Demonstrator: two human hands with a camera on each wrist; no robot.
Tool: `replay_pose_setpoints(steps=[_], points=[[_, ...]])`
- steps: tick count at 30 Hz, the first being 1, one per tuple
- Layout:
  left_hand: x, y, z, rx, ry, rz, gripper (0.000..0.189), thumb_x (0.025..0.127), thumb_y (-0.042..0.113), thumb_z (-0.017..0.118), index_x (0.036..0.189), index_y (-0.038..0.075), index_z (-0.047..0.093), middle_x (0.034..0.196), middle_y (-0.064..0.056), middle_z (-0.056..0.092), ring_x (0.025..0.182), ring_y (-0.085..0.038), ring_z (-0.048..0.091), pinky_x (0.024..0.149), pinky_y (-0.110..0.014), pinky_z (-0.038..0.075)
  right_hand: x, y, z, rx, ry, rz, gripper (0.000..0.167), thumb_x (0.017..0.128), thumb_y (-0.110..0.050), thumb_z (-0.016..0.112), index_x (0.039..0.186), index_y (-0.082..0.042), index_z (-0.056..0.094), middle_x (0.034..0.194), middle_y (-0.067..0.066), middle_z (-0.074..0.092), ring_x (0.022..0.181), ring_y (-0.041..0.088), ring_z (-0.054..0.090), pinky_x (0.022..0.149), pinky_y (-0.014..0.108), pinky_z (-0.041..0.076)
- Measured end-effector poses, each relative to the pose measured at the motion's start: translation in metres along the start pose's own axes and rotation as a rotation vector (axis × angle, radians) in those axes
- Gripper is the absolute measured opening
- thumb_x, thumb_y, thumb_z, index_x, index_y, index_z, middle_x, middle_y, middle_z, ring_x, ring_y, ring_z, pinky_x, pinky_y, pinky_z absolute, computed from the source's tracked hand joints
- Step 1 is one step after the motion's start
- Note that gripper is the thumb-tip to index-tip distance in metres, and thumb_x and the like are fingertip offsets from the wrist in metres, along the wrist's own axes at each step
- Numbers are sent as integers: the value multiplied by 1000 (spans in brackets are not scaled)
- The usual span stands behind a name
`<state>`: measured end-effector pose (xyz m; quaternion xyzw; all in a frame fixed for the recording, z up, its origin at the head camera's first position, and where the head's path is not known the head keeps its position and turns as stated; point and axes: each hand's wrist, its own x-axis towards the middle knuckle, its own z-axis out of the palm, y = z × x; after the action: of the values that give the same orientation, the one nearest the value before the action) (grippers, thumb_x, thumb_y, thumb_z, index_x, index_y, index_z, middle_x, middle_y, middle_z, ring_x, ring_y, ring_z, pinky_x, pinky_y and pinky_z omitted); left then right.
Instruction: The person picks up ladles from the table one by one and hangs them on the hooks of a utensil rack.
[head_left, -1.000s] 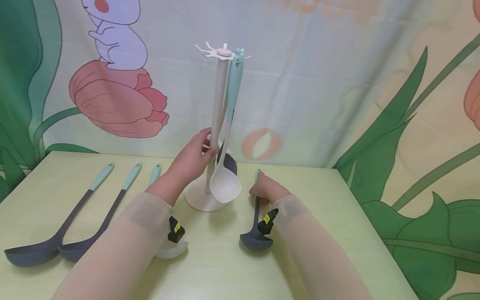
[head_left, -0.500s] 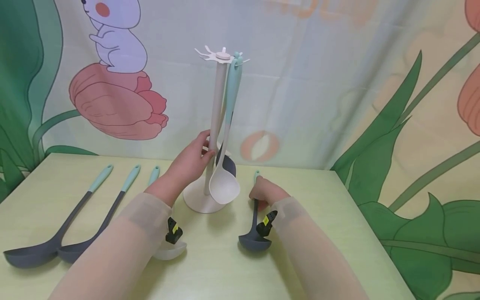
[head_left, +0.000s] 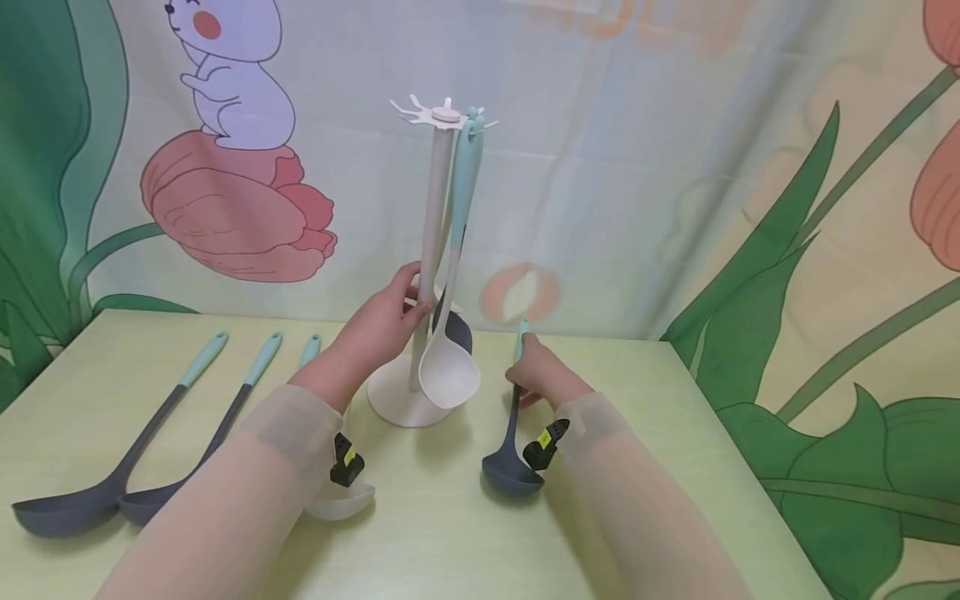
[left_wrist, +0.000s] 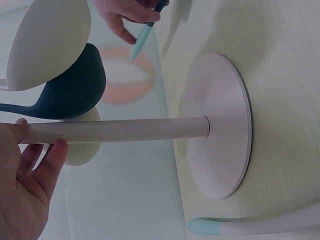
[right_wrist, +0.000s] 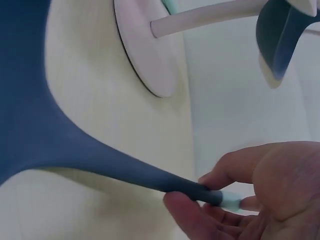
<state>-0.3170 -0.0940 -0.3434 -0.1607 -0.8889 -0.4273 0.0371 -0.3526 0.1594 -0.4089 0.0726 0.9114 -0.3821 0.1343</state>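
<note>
My left hand (head_left: pixel 381 321) grips the post of a white utensil stand (head_left: pixel 438 192), its thumb and fingers curled round the pole in the left wrist view. From the stand's right-hand hooks hang a white ladle (head_left: pixel 450 371) with a mint handle and, behind it, a dark blue one; a further pale utensil shows behind them in the left wrist view. To the right of the stand, my right hand (head_left: pixel 538 367) holds a dark blue ladle (head_left: pixel 512 473) by its mint handle, pinching where handle meets shaft. That ladle tilts, handle end raised, its bowl low over the table.
Two dark ladles with mint handles, one at far left (head_left: pixel 71 510) and one beside it (head_left: pixel 225 429), lie on the table (head_left: pixel 630 500). A pale ladle (head_left: pixel 341 504) lies partly hidden under my left forearm. A printed curtain (head_left: pixel 600 208) hangs behind the table.
My right hand has lifted the ladle's handle end upward and slightly right, tilting its bowl. My left hand stays on the stand's post.
</note>
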Motion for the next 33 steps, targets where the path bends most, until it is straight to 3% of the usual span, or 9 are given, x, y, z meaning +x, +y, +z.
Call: replay_pose_setpoints(steps=[4, 12, 20, 30, 33], points=[[1, 1, 0, -4, 6, 3, 59, 105, 23, 51, 154, 25, 19, 130, -12, 54, 115, -30, 59, 94, -52, 52, -6, -9, -8, 36, 41, -64, 86, 92, -2, 60, 158, -18, 8, 128, 25, 44, 78, 30, 58, 54, 38, 60], [3, 1, -1, -23, -5, -5, 59, 104, 22, 53, 154, 22, 21, 126, -12, 54, 113, -30, 59, 93, -51, 53, -22, -27, -27, -47, 136, -148, 90, 92, -4, 59, 159, -19, 2, 129, 22, 46, 89, 33, 61, 53, 33, 59], [3, -1, 1, -44, -20, -20, 43, 104, 22, 52, 144, 14, 39, 123, -11, 54, 114, -29, 58, 96, -50, 52, -45, -50, -53, -83, 269, -282, 88, 90, -6, 57, 159, -18, 5, 113, 16, 51, 69, 26, 65, 51, 31, 57], [2, -1, 2, -56, -5, -22, 41, 103, 20, 55, 142, 14, 42, 122, -12, 56, 113, -29, 58, 96, -49, 52, -84, -82, -72, -60, 419, -437, 84, 90, -9, 56, 159, -23, 11, 113, 9, 50, 65, 24, 60, 57, 34, 54], [2, 0, 2, -50, 2, -33, 42, 103, 20, 56, 142, 14, 42, 123, -12, 57, 113, -29, 58, 96, -50, 52, -98, -91, -78, -81, 455, -482, 83, 90, -8, 56, 159, -23, 12, 114, 8, 51, 70, 24, 58, 60, 34, 51]])
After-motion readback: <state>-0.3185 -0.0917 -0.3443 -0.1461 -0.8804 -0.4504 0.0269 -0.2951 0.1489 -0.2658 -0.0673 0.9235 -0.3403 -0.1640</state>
